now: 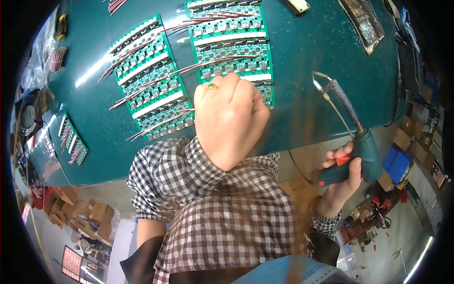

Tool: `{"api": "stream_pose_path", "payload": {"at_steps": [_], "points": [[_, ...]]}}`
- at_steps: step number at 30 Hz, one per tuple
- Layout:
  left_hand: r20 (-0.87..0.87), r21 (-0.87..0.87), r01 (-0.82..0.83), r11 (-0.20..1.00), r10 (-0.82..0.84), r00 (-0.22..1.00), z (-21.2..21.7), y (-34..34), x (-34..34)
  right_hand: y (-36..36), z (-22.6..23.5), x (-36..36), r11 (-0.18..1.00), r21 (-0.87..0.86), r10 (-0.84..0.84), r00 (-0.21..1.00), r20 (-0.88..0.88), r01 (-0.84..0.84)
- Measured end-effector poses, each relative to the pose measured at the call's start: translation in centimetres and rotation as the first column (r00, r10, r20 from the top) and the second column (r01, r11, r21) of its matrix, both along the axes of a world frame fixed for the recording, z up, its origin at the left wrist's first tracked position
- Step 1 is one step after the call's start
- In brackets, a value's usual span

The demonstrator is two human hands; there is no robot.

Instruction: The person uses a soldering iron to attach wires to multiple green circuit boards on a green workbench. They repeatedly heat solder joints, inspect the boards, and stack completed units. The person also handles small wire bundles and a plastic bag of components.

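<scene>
My left hand is closed in a fist over the lower part of a green circuit board panel; its fingertips face away, so anything in them is hidden. A ring is on one finger. In my right hand, right of the table's front edge, is a soldering gun with a green pistol grip and a red trigger. Its tip points up and left over the table, apart from the boards. A second board panel lies to the left. Thin red and black wires lie across both panels.
The dark green table carries a small board strip at left, a wire bundle behind it, and a worn metal tray at back right. Cardboard boxes stand on the floor at left. A blue box is at right.
</scene>
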State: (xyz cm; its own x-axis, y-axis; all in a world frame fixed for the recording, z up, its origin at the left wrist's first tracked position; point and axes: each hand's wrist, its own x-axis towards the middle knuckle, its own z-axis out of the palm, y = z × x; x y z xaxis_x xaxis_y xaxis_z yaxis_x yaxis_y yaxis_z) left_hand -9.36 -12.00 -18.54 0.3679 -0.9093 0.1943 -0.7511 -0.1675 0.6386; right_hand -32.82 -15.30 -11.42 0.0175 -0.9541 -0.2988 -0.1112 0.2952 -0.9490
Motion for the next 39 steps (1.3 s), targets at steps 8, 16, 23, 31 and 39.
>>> {"api": "stream_pose_path", "payload": {"at_steps": [8, 16, 23, 31, 39], "points": [[-0.002, 0.061, 0.008, 0.998, -0.008, 1.000, 0.9, -0.4, -0.1, -3.6, -2.7, -2.2, 0.993, 0.114, -0.034, 0.845, 0.534, -0.032], [-0.106, 0.071, 0.120, 0.990, -0.112, 0.988, 4.6, -0.1, 2.4, -6.8, -4.0, -2.4, 0.989, 0.143, -0.075, 0.747, 0.661, -0.027], [0.263, 0.058, 0.221, 0.974, -0.228, 0.937, 2.9, -7.3, 10.4, -8.5, -5.7, -2.5, 0.991, 0.130, -0.075, 0.629, 0.774, -0.041], [-0.096, 0.269, 0.271, 0.924, -0.254, 0.963, 2.0, -9.5, 14.0, -8.9, -6.5, -2.7, 0.993, 0.115, -0.090, 0.467, 0.880, -0.025], [-0.939, 0.033, 0.019, 0.999, 0.024, 0.343, 10.1, -2.9, 12.5, -10.5, -6.4, -3.1, 0.989, 0.112, -0.079, 0.306, 0.949, -0.093]]}}
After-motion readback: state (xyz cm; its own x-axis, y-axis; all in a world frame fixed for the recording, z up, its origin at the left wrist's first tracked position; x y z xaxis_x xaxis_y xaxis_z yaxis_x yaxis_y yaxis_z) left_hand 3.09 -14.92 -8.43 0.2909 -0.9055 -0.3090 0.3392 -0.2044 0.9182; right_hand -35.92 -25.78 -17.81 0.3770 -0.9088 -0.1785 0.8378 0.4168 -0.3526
